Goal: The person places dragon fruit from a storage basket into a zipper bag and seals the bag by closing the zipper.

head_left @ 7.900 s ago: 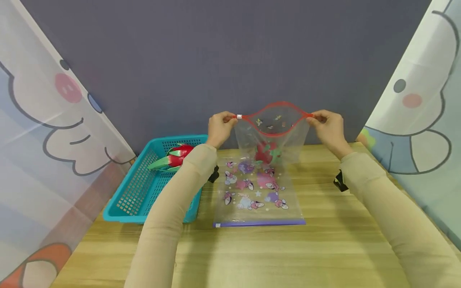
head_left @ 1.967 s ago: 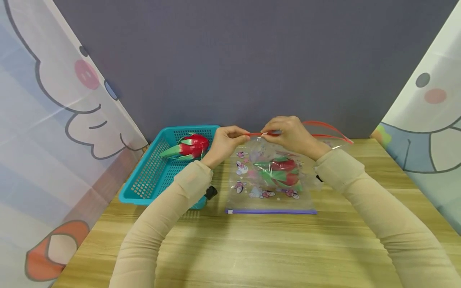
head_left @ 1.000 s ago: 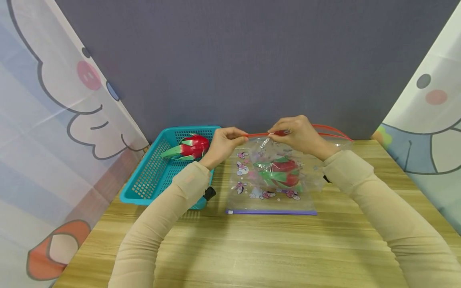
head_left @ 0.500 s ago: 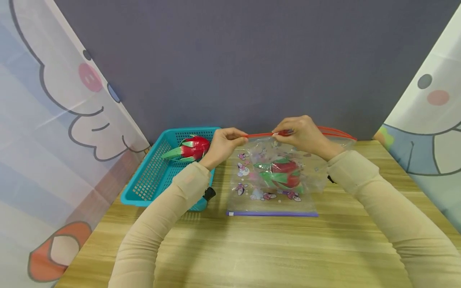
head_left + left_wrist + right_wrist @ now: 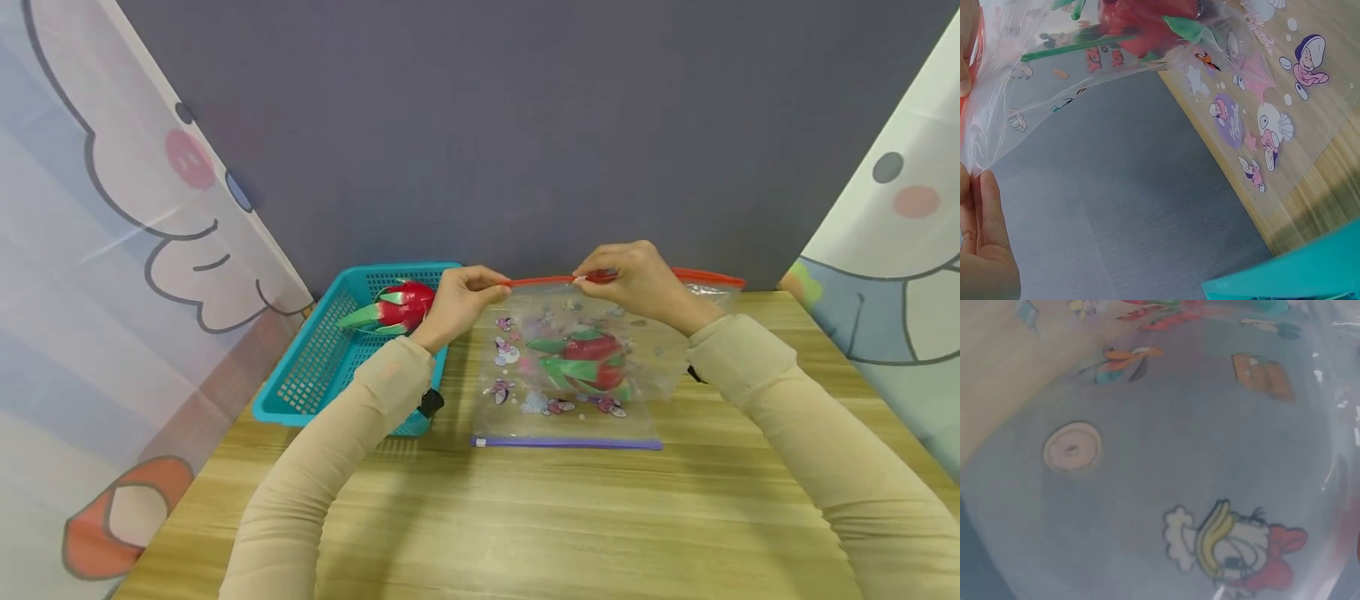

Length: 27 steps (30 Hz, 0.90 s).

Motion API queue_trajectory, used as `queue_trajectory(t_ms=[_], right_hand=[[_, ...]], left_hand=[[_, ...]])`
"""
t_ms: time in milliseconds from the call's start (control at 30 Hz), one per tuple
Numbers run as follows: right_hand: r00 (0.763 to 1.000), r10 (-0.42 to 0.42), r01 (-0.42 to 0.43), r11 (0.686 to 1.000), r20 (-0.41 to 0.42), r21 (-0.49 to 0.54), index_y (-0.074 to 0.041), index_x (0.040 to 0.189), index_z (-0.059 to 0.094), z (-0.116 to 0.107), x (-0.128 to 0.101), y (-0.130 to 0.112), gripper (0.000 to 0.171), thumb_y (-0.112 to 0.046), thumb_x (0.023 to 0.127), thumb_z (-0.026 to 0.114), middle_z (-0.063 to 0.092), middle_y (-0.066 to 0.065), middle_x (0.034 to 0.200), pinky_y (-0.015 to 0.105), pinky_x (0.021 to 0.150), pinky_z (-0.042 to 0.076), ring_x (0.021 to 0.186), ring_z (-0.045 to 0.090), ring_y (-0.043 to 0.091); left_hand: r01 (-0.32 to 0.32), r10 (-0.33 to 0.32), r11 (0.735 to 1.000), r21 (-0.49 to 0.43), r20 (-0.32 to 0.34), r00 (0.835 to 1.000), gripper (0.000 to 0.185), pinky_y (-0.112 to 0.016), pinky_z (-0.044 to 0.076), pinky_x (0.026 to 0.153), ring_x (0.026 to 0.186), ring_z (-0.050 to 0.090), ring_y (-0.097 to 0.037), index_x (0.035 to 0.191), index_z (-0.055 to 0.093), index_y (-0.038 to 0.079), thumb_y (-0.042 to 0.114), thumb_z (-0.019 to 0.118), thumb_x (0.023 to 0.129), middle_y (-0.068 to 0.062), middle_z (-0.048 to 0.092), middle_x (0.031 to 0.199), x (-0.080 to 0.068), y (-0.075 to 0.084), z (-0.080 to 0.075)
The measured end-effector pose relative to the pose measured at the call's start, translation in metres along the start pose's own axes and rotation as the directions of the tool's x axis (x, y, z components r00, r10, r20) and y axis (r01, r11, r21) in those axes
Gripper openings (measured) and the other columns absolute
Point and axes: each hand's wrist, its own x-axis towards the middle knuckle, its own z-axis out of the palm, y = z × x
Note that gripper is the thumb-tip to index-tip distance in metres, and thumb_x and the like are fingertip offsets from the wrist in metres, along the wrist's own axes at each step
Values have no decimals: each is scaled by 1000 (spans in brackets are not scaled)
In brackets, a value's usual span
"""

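Observation:
In the head view, my left hand [image 5: 459,304] pinches the left end of the red zip on a clear slider bag [image 5: 651,354]. Farther right on that zip, the thumb and fingers of my right hand [image 5: 637,279] pinch the small white slider [image 5: 580,279]. A red and green toy dragon fruit [image 5: 596,358] sits low in the bag. Beneath it, a second printed bag [image 5: 566,443] with a purple zip lies flat on the table. The left wrist view shows my left hand [image 5: 988,250] at the bag's top corner. Printed plastic [image 5: 1135,487] fills the right wrist view.
A turquoise basket [image 5: 270,414] stands at the left, beside my left forearm, with another toy dragon fruit [image 5: 405,307] in it. A dark grey panel [image 5: 525,133] rises behind the wooden table [image 5: 525,517]. Cartoon-printed curtains [image 5: 112,275] flank both sides.
Earlier both hands held the bag's mouth wide. Since then my right hand has come to the slider and moved right along the zip, whose right-hand edges now lie together. My left hand stays at the corner.

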Motion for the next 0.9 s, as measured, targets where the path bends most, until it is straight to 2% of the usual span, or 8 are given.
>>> queue_trajectory(t_ms=[133, 333, 500, 633, 900], right_hand=[[1000, 4, -4, 1000, 5, -11, -7, 81, 73, -2, -1, 0, 8, -5, 73, 75, 69, 3, 77, 14, 42, 29, 45, 43, 1], [1000, 10, -10, 1000, 3, -21, -6, 80, 73, -7, -4, -2, 8, -4, 73, 75, 69, 3, 77, 14, 42, 30, 45, 45, 2], [1000, 12, -13, 999, -10, -37, -6, 80, 73, -11, -7, -1, 9, -3, 72, 75, 70, 2, 76, 12, 47, 37, 49, 50, 3], [1000, 8, -9, 999, -15, -51, -6, 80, 73, -13, -10, 1, 10, -3, 71, 76, 69, 2, 76, 11, 48, 38, 52, 54, 5], [1000, 7, -8, 998, -5, -68, -6, 80, 73, -16, -13, 4, 10, -2, 71, 75, 69, 3, 76, 11, 48, 37, 53, 54, 6]], left_hand=[[24, -24, 1000, 13, -2, 1000, 18, -32, 53, 80, 90, 65, -18, 100, 70, 10, 20, 66, 85, -8, 69, 100, -2, 2, -1], [21, -21, 1000, 13, 0, 1000, 17, -32, 52, 81, 92, 65, -23, 100, 69, 4, 12, 63, 86, -12, 69, 98, -10, 22, 0], [30, -30, 999, 18, -1, 1000, 17, -32, 52, 81, 92, 65, -23, 101, 69, 4, 12, 63, 87, -13, 69, 99, -12, 28, 1], [24, -24, 1000, 15, 1, 1000, 17, -34, 52, 82, 90, 65, -21, 100, 69, 4, 13, 63, 87, -12, 69, 98, -11, 25, 0], [11, -11, 1000, -10, -5, 1000, 17, -43, 51, 85, 87, 66, -18, 98, 70, 9, 19, 66, 85, -9, 70, 94, 1, 0, -1]])
